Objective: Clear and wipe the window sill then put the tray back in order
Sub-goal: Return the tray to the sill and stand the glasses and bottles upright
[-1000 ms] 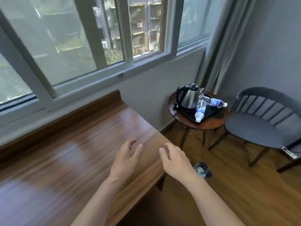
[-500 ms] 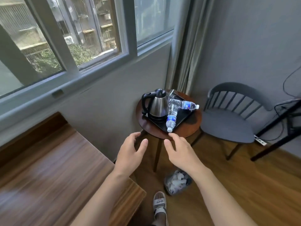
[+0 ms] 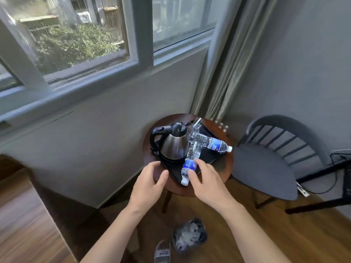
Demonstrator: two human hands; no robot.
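Observation:
A black tray (image 3: 209, 157) sits on a small round brown table (image 3: 177, 189) below the window. On the tray stand a steel kettle (image 3: 173, 147) with a black handle and a clear glass (image 3: 197, 123) behind it. Two water bottles with blue labels lie on their sides: the near bottle (image 3: 190, 162) points its cap at me, the far bottle (image 3: 210, 143) points right. My right hand (image 3: 208, 184) reaches beside the near bottle with fingers spread, thumb by its cap. My left hand (image 3: 150, 181) hovers open at the table's left rim. The wooden sill (image 3: 22, 215) lies at the left.
A grey spindle-back chair (image 3: 266, 168) stands right of the table, with cables (image 3: 338, 158) and a dark frame beyond it. A small bin (image 3: 190, 236) holding white paper and a slippered foot (image 3: 161, 251) are on the wood floor below. A curtain (image 3: 224, 63) hangs behind the table.
The view has swung right from the wooden sill to the side table. Both hands have moved forward to the tray, the right one arriving at the near bottle.

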